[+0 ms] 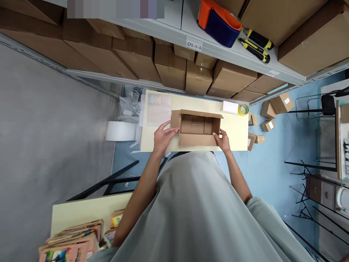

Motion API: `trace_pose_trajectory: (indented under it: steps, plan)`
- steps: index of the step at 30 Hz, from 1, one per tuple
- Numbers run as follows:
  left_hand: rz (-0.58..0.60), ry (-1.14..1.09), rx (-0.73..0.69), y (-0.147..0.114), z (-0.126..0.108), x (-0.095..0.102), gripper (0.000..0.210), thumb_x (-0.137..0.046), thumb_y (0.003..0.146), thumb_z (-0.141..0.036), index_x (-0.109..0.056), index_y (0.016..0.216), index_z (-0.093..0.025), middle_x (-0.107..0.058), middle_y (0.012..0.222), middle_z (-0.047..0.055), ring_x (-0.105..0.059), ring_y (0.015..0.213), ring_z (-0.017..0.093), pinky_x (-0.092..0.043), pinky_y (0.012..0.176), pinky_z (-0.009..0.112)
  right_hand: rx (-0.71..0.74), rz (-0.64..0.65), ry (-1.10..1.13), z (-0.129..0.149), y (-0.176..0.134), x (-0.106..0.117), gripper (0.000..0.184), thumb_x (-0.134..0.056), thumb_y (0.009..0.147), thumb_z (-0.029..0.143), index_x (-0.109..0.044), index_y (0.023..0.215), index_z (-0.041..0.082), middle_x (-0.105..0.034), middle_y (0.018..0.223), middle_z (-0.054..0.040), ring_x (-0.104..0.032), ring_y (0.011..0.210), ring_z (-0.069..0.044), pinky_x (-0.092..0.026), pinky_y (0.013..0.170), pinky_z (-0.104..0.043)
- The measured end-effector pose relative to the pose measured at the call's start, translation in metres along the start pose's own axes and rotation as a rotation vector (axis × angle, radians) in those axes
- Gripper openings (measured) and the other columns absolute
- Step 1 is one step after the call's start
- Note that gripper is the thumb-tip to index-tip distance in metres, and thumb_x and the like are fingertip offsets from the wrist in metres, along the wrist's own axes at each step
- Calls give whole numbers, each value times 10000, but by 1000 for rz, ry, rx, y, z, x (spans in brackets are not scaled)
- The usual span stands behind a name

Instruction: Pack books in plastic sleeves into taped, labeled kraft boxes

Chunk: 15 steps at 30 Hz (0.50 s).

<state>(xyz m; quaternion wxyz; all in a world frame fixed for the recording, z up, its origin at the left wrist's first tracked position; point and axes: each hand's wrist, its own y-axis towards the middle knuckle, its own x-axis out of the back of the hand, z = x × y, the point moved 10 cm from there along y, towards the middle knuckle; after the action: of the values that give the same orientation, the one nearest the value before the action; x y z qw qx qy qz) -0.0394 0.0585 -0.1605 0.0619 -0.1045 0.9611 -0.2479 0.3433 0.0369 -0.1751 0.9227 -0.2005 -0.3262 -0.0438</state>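
Observation:
A brown cardboard box (199, 140) lies on the pale yellow table in front of me, its top open and its inside visible. Its left flap (176, 118) is folded outward, and the near flap also hangs out. My left hand (163, 138) is at the left flap, thumb over it and other fingers at its outer edge, partly hidden. At the near right corner, my right hand (223, 141) grips the box with the thumb on the near flap and fingers around the right side.
On the table (237, 134) are a white small box (229, 107), a yellow-green tape roll (243, 110) and a printed sheet (159, 109). Above it runs a shelf with cartons, an orange-and-blue holder (219, 23) and cutters (256, 51). Small boxes (268, 109) lie right of the table.

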Motion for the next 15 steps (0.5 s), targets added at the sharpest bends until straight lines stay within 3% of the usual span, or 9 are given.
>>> trace_pose_trajectory:
  steps: [15]
  plan:
    - [-30, -4, 7, 6, 5, 10, 970, -1005, 588, -612, -708, 1391, -155, -770, 782, 14, -780, 893, 247, -594, 1001, 423, -20, -20, 10, 5, -1, 3, 869, -668, 901, 808, -668, 1491, 171, -640, 1511, -230, -686, 1270, -359, -617, 1048, -517]
